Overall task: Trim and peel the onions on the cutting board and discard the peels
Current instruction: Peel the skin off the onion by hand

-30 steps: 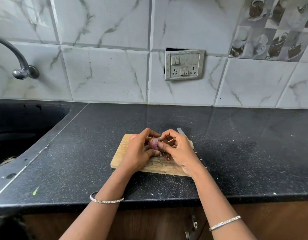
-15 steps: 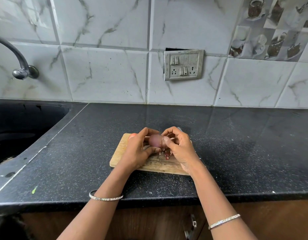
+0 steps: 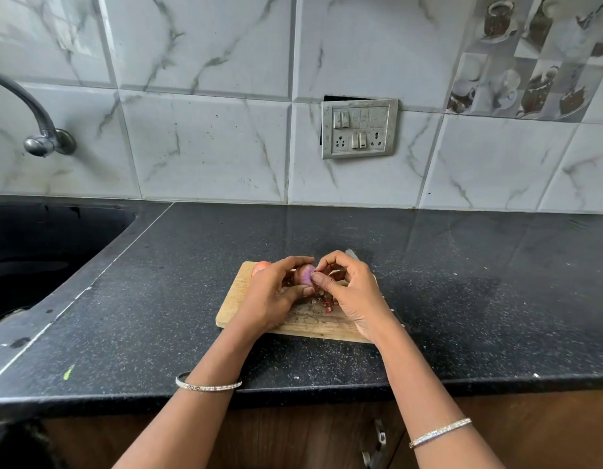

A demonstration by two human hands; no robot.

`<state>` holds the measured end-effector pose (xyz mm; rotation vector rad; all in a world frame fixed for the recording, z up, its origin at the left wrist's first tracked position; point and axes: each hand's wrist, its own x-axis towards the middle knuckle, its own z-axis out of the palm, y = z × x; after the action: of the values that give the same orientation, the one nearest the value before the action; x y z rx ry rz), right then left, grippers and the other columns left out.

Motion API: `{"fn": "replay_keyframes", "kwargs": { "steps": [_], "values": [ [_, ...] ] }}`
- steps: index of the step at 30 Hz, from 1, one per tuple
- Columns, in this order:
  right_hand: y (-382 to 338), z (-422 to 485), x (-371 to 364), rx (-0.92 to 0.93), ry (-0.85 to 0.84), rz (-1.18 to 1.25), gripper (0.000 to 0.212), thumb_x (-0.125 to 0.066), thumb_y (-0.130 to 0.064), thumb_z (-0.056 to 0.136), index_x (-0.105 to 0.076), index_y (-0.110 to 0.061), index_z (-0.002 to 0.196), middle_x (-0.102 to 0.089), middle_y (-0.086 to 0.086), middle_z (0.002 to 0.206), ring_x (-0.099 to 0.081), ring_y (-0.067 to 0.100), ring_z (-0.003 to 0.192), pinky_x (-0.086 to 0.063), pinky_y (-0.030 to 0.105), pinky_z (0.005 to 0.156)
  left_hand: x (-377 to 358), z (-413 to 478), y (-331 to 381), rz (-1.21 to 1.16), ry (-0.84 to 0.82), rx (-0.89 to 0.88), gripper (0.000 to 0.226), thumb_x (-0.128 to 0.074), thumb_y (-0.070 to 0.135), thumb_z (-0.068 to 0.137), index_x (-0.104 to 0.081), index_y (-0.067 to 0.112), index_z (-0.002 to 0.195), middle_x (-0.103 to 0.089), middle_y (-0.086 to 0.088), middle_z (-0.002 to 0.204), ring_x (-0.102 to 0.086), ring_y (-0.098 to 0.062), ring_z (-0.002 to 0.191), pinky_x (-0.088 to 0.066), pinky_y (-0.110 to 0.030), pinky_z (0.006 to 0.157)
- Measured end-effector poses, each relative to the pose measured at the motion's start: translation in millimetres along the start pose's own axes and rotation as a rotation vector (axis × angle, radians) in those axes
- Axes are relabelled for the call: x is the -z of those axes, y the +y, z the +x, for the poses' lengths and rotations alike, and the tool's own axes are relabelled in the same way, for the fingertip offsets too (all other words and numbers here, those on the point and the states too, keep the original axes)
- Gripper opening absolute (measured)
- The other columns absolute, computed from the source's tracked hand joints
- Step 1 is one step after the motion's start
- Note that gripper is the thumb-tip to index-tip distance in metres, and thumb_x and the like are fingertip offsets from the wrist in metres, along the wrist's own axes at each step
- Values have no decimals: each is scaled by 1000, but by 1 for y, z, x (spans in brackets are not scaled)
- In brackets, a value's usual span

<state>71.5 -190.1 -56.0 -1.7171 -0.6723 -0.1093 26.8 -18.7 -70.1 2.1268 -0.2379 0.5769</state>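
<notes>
A small purple onion is held just above the wooden cutting board. My left hand grips it from the left with curled fingers and thumb. From the right, my right hand pinches at the onion's skin with thumb and fingertips. Small reddish peel scraps lie on the board under the hands. Another onion, orange-pink, peeks out behind my left hand at the board's far left corner. A knife tip shows behind my right hand; the rest of it is hidden.
The board lies on a black speckled counter. A dark sink with a metal tap is at the left. A switch and socket plate hangs on the tiled wall. A cabinet handle is below the counter edge.
Both hands stayed over the board while the onion turned a little between the fingers; my right fingertips shifted on its skin. The board has not moved.
</notes>
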Motion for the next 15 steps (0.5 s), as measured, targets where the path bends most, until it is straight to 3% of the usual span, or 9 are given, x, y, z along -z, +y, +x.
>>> {"fn": "replay_keyframes", "kwargs": {
  "steps": [3, 7, 15],
  "values": [
    [0, -1, 1, -1, -44, -9, 10, -74, -18, 91, -65, -15, 88, -63, -9, 72, -58, 1, 78, -45, 12, 72, 1, -1, 3, 0, -14, -5, 47, -77, 14, 86, -64, 19, 130, -72, 10, 115, -66, -5, 109, -52, -37, 101],
    [3, 2, 0, -43, -135, 22, 12, -68, -20, 96, -60, -16, 89, -62, -6, 80, -55, 8, 79, -44, 32, 71, 3, -3, 7, -26, -27, -5, 45, -74, 10, 88, -63, 18, 132, -71, 9, 117, -65, -5, 111, -51, -37, 103],
    [0, 2, -1, -143, -157, 121, 13, -60, -23, 102, -57, -21, 90, -59, -7, 81, -51, 9, 77, -42, 27, 65, 5, -7, 14, -87, -78, 16, 49, -62, 31, 90, -58, 19, 137, -69, 8, 123, -62, -6, 115, -49, -39, 105]
  ]
}}
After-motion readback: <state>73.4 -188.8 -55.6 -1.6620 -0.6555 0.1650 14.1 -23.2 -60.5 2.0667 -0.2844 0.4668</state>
